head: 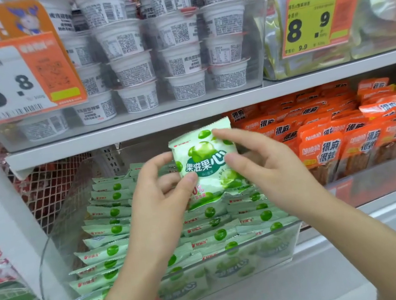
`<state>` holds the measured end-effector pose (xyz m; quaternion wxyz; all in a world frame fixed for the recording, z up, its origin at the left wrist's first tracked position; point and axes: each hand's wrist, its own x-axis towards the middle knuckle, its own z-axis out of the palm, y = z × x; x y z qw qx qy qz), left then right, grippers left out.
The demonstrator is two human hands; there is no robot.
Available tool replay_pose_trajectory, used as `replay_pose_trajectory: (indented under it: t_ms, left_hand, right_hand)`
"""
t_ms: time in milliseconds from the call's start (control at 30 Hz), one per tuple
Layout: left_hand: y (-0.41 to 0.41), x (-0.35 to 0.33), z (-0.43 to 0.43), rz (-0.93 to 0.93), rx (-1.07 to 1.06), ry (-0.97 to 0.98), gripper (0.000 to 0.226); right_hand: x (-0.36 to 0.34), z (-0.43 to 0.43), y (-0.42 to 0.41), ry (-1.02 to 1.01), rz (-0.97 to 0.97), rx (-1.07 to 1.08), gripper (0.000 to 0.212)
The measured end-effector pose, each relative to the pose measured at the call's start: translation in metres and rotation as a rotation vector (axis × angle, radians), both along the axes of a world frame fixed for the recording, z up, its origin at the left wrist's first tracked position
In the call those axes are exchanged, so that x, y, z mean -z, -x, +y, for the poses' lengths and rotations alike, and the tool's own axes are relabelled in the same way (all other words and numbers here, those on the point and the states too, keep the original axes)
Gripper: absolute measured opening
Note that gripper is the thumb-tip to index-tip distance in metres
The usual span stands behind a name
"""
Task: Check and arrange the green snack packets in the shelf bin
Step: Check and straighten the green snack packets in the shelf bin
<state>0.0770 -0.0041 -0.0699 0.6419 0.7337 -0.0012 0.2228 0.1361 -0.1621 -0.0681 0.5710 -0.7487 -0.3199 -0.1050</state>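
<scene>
- One green snack packet [207, 164] is held upright above the shelf bin [53, 281], printed front towards the camera and clear of the packets below.
- The left hand [157, 197] pinches its lower left part, thumb on the front and fingers curled behind. The right hand [258, 163] pinches the right side, with the forefinger on the top edge and the thumb lower on the face.
- The step in hand looks like the check. Keep the grip light and at the edges so the print stays readable and the pouch is not crushed. Turn it over to look at the seals and the back, which cannot be seen from here.
- The stacked green packets [112, 251] stand on edge in rows running from near to far. The left row is tidy, while those under the hands lie looser and partly hidden.
- To put it back well, slide it in edge-first, facing the same way as its neighbours, into the looser middle row. Don't lay it flat on top.
- Judged from the bin, most of the stock is already lined up.
- Orange packets [332, 133] sit in the next bin to the right, so keep the green one out of it.
- White cups [177, 59] fill the shelf above. Lift no higher than needed, since that shelf's edge is close over the hands.
</scene>
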Motion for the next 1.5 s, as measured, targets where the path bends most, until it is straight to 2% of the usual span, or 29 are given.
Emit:
replay_pose_trajectory:
  t_ms: [100,167,233,534,667,934,1000,1134,1201,1334,1434,1501]
  left_hand:
    - [0.000,0.002,0.002,-0.007,0.000,-0.029,0.046]
    - [-0.001,0.004,0.003,-0.001,0.085,-0.038,0.051]
    - [-0.002,0.006,0.004,0.012,0.199,-0.083,0.059]
    - [-0.009,0.001,0.007,0.067,0.313,-0.171,0.078]
    - [-0.012,-0.001,0.009,0.075,0.344,-0.178,0.080]
    - [-0.014,0.004,0.009,0.076,0.353,-0.200,0.079]
    - [-0.015,0.008,0.010,0.061,0.284,-0.294,0.075]
    - [-0.015,0.016,0.014,-0.078,-0.014,-0.748,0.061]
    - [-0.016,0.020,0.015,-0.119,-0.093,-0.858,0.058]
    - [-0.015,0.019,0.010,-0.046,-0.011,-0.707,0.048]
    - [-0.013,0.017,0.010,0.000,0.045,-0.577,0.067]
    - [-0.010,0.014,0.010,0.018,0.083,-0.542,0.067]
  right_hand:
    - [0.001,0.001,0.002,-0.057,0.148,-0.124,0.032]
    - [0.003,-0.001,0.000,-0.150,0.300,-0.191,0.032]
    - [0.005,-0.004,-0.003,-0.183,0.369,-0.231,0.041]
    - [0.010,-0.006,-0.012,-0.247,0.448,-0.317,0.072]
    - [0.010,-0.009,-0.013,-0.242,0.448,-0.335,0.077]
    - [0.012,-0.011,-0.011,-0.243,0.389,-0.279,0.073]
    - [0.013,-0.011,-0.010,-0.219,0.392,-0.272,0.070]
    - [0.016,-0.012,-0.011,-0.167,0.398,-0.209,0.052]
    - [0.018,-0.011,-0.012,-0.201,0.439,-0.242,0.050]
    - [0.015,-0.006,-0.009,-0.248,0.393,-0.306,0.050]
    - [0.015,-0.002,-0.005,-0.193,0.280,-0.314,0.065]
    - [0.016,0.001,-0.002,-0.173,0.179,-0.310,0.070]
